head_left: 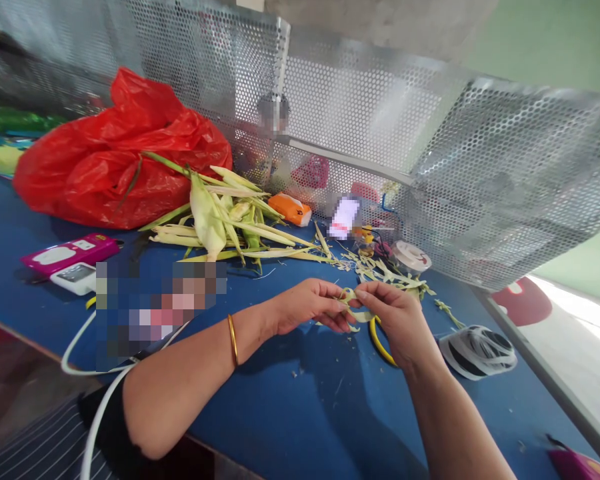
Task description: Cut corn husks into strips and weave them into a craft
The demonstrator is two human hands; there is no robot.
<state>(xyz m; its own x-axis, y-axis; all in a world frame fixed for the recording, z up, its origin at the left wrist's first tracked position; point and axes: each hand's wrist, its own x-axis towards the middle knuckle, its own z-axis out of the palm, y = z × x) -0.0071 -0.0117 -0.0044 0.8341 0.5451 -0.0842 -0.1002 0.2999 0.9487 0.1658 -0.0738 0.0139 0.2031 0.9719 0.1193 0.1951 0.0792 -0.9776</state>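
Observation:
A pale green strip of corn husk (363, 316) is curled between my two hands above the blue table (300, 400). My left hand (317, 307), with a gold bangle on the wrist, pinches the strip at its left end. Thumb and fingers of my right hand (395, 320) are closed on the strip close to the left fingertips. Just below the right hand, a yellow loop (381, 345) shows on the table; the rest of it is hidden. Shredded husk strips (380, 270) lie scattered behind the hands.
Whole corn husks (207, 217) pile up beside a red plastic bag (120, 153). Behind stand an orange packet (289, 209), a lit phone (344, 217) and a white roll (410, 257) against a perforated metal screen (350, 100). A black-and-white bundle (477, 352) sits at right. White cable (97, 423) runs near my left arm.

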